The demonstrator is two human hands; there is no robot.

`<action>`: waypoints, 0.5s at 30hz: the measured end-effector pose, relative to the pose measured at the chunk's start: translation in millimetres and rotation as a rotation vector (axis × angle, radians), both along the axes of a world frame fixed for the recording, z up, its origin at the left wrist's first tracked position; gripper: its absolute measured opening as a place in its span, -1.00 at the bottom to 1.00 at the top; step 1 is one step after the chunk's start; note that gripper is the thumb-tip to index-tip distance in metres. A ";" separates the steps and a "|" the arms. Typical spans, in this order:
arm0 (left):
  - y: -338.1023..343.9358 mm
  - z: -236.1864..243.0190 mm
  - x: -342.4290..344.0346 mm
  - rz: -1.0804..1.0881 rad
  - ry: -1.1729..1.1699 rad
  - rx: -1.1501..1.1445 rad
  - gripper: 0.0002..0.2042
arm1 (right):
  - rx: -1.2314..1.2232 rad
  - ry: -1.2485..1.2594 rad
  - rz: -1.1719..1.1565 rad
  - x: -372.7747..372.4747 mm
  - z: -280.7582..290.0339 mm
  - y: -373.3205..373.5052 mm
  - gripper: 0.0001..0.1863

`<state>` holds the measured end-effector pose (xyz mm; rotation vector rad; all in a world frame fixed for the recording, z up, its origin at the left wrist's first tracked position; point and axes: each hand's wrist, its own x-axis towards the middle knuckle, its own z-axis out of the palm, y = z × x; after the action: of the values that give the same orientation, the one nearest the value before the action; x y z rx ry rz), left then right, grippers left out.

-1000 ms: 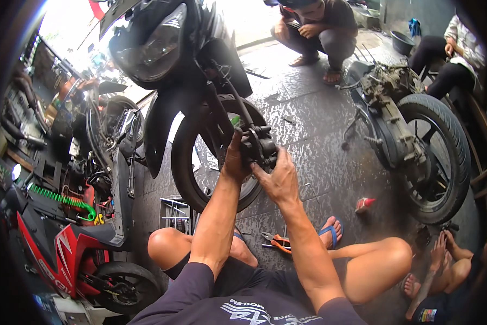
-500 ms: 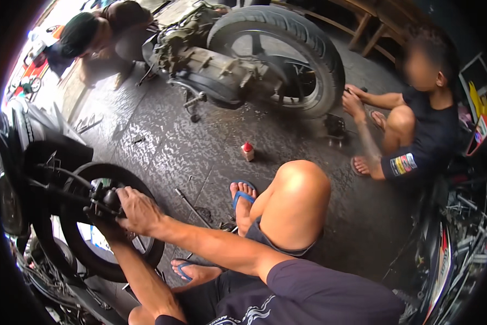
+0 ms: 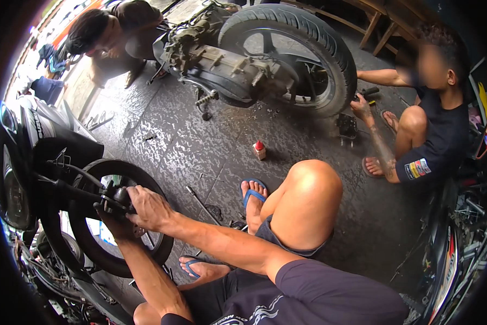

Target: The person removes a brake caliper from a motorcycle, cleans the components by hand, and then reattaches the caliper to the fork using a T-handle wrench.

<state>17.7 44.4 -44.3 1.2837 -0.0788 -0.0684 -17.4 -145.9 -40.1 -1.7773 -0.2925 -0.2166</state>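
Note:
At the left, both my hands are at a dark brake caliper (image 3: 116,196) beside the front wheel (image 3: 100,260) of a motorcycle. A thin hose (image 3: 76,169) runs toward it. My left hand (image 3: 116,221) grips it from below, with darkened fingers curled around its underside. From the right, my right hand (image 3: 150,208) presses on its side with bent fingers, partly hiding it. The fork leg (image 3: 64,190) reaches in from the left, close to my hands. What the fingertips touch between them is hidden.
A second motorcycle's rear wheel (image 3: 338,59) and engine (image 3: 221,67) stand ahead, with one person crouching on either side. A small red-capped bottle (image 3: 259,150) stands on the wet floor. A long-handled tool (image 3: 203,205) lies near my sandalled foot. Metal parts (image 3: 471,222) are piled far right.
The whole view has shifted, so things sit further right. My hands stay on the caliper. The person at the right has parted their hands, one now reaching behind the rear wheel.

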 end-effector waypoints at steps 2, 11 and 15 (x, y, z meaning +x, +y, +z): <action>-3.2 -2.9 -2.4 0.043 0.004 -0.105 -0.22 | -0.013 -0.005 -0.003 0.4 0.6 -2.9 -0.36; -22.7 14.3 -3.8 -0.072 -0.014 -0.423 -0.27 | -0.058 -0.059 -0.003 3.6 11.5 -5.6 -0.34; -26.9 17.6 -13.0 -0.050 0.062 -0.426 -0.24 | -0.071 0.053 0.076 -2.7 17.5 -4.7 -0.32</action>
<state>4.7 17.5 -26.7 0.8537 -0.0677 -0.1270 -20.1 -150.6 -22.6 -1.8353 -0.3322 -0.1062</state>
